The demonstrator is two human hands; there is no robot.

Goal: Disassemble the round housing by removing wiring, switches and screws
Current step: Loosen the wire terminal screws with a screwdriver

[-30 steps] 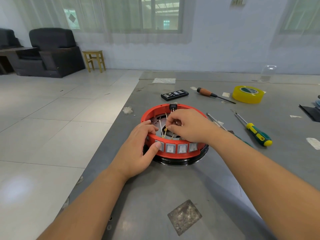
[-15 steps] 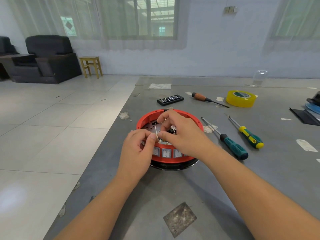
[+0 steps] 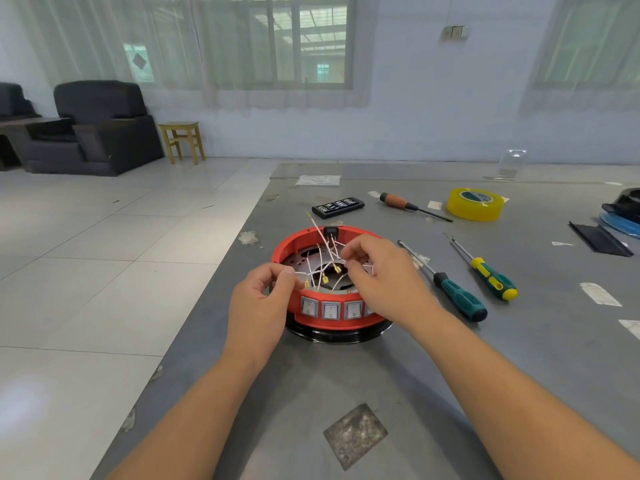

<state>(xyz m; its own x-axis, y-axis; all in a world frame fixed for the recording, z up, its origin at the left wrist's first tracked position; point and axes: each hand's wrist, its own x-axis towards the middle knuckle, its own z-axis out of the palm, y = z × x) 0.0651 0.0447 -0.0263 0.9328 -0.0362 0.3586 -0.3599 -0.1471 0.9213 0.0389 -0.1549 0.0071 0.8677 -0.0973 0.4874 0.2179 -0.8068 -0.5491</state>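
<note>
The round red plastic housing point(image 3: 330, 315) on its black base sits on the grey table point(image 3: 408, 375), directly under both hands. The left hand point(image 3: 258, 306) pinches thin white wires point(image 3: 320, 268) at the housing's near-left rim, and the right hand point(image 3: 384, 278) pinches them just above its open middle. Two green-handled screwdrivers point(image 3: 460, 299) lie right of the right hand.

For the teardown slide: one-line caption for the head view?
Both hands, left hand and right hand, pinch white wires above the red round housing on the grey table.
</note>
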